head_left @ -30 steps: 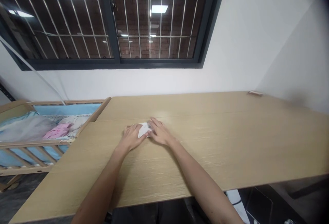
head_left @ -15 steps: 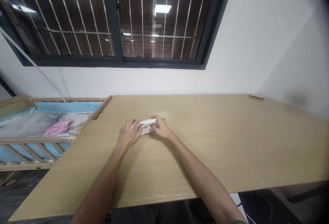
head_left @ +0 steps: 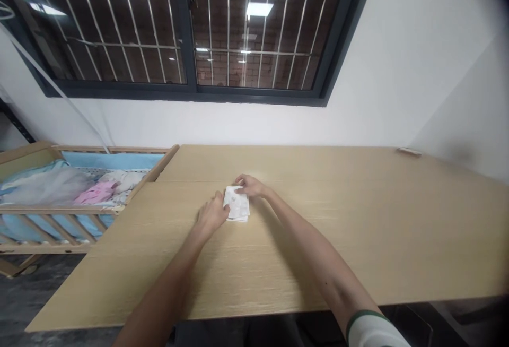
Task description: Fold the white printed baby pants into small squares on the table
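A small folded white cloth (head_left: pixel 237 205) with faint print lies on the wooden table, its layers showing at the near edge. I cannot make out what kind of cloth it is. My left hand (head_left: pixel 211 213) is at its left edge, fingers curled and thumb against the side. Over the far right corner, my right hand (head_left: pixel 251 185) holds the cloth with the thumb on top and the fingers behind it.
The broad wooden table (head_left: pixel 338 219) reaches to the white wall under a barred window (head_left: pixel 254 34). A wooden crib (head_left: pixel 83 210) with blue padding and a pink cloth (head_left: pixel 96 192) stands at left. A small flat object (head_left: pixel 409 152) lies at the far right.
The cloth was bunched with a rolled upper edge between both hands; now it lies as a flat folded square. My right hand has moved to its far right corner, my left lower along its side.
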### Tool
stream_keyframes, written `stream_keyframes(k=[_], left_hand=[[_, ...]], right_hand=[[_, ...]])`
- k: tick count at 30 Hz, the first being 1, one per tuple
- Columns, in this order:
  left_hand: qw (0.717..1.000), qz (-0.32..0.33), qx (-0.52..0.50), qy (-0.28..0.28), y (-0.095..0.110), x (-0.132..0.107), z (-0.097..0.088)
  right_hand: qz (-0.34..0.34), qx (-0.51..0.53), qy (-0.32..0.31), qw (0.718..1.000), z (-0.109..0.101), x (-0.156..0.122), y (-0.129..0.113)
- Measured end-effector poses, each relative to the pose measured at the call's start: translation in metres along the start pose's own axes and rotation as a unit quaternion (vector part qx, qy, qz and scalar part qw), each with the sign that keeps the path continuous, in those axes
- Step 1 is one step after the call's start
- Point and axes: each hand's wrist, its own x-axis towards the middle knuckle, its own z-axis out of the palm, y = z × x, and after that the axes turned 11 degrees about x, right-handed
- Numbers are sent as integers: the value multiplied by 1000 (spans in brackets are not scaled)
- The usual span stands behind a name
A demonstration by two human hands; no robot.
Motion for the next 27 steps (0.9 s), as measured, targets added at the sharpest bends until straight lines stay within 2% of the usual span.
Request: stream_keyframes(k=[5, 9, 11, 14, 17, 20, 24, 27], left_hand=[[995, 13, 100, 2, 9, -9, -3], [988, 57, 135, 41, 16, -17, -14], [983, 126, 128, 46, 20, -22, -16], [970, 208, 128, 7, 26, -30, -10], [961, 221, 161, -35, 30, -37, 0], [957, 231, 169, -47, 32, -40, 5], [953, 247, 165, -54, 32, -38, 3], [955, 237, 167, -70, 32, -36, 2]], right_hand=[[-8, -9, 36, 999, 17, 6, 22], [-116, -96, 64, 986, 22, 2, 19], [-170, -138, 38, 975, 23, -6, 11], [-205, -164, -38, 964, 30, -23, -5], [-201, -153, -103, 962, 40, -40, -10], [-181, -131, -141, 964, 46, -51, -1], [-169, -145, -162, 961, 46, -52, 16], [-152, -160, -164, 961, 43, -44, 18]])
